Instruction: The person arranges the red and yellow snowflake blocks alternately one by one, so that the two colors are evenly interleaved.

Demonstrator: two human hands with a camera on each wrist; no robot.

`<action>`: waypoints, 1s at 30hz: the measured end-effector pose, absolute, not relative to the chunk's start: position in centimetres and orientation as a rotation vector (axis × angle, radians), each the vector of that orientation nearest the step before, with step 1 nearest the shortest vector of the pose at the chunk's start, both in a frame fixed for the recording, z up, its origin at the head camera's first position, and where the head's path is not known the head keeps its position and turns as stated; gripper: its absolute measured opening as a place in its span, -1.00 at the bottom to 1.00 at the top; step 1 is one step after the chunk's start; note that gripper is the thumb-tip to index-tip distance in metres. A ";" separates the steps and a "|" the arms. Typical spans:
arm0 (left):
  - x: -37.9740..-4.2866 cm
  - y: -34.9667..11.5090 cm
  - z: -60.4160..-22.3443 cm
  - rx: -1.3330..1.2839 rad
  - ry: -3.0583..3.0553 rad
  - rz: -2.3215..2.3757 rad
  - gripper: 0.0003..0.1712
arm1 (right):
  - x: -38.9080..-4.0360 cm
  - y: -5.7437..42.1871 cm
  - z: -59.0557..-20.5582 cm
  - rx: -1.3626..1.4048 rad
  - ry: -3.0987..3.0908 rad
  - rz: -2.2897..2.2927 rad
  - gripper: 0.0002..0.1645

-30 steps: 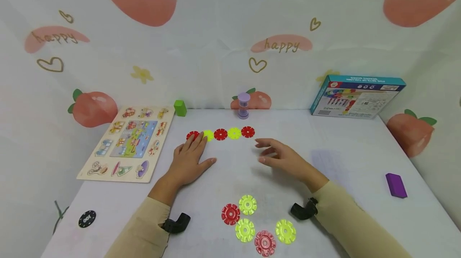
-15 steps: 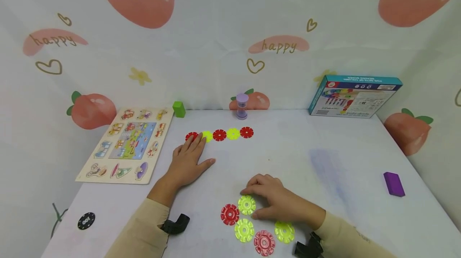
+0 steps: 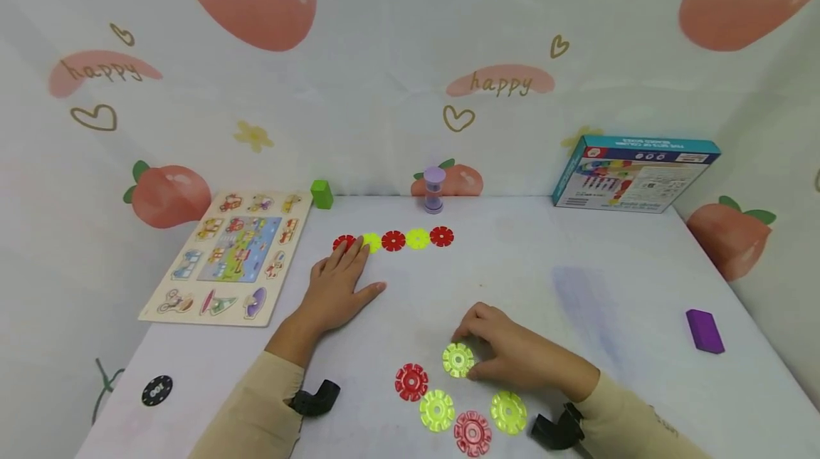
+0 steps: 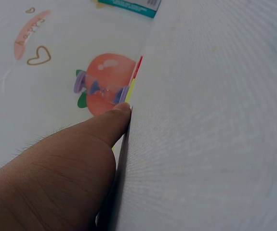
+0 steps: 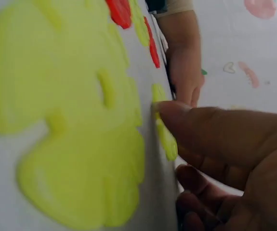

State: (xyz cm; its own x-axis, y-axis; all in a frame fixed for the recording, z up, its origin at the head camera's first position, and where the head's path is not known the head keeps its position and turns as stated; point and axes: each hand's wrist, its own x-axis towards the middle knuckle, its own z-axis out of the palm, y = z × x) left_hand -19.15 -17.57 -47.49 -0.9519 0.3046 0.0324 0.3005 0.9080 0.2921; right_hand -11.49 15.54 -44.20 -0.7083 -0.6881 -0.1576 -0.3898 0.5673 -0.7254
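My right hand (image 3: pixel 515 352) pinches a yellow-green snowflake disc (image 3: pixel 458 360) between thumb and fingers, low over the table. In the right wrist view, the thumb (image 5: pixel 177 118) lies against the edge of that disc (image 5: pixel 166 139). My left hand (image 3: pixel 333 288) rests palm down, with its fingertips over the left end of a row of flat discs. That row runs red (image 3: pixel 344 241), yellow-green (image 3: pixel 372 243), red (image 3: pixel 393 240), yellow-green (image 3: pixel 418 238), red (image 3: pixel 442 236). The left fingers partly cover the first two.
Loose near the front lie two red discs (image 3: pixel 411 381) (image 3: pixel 472 433) and two yellow-green discs (image 3: pixel 437 410) (image 3: pixel 509 413). A picture puzzle board (image 3: pixel 233 249), green block (image 3: pixel 322 194), hourglass (image 3: pixel 433 190), box (image 3: pixel 635 174), purple block (image 3: pixel 705 331) and black chip (image 3: pixel 156 391) stand around.
My right hand has come from beside the row down to the front discs and taken hold of a yellow-green one, shifting it slightly right. The left hand has stayed put.
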 end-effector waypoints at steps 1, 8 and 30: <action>-19.2 -17.6 -47.5 0.483 3.056 0.464 0.02 | -11.6 15.8 -44.1 -0.861 2.369 -0.966 -0.55; -19.3 -17.4 -47.5 0.493 3.057 0.452 0.02 | -13.3 16.6 -43.6 -0.713 2.295 -1.247 -0.84; -19.1 -17.3 -47.2 0.471 3.052 0.452 0.01 | -26.1 16.9 -45.3 -0.101 2.656 -1.558 -0.75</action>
State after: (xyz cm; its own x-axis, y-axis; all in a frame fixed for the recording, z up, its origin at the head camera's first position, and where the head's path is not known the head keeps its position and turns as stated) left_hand -19.07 -17.27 -47.22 -0.9542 0.2984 0.0234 0.2924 0.9124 0.2866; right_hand -26.06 16.94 -45.28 -0.9960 -0.0870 -0.0188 -0.0261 0.4870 -0.8730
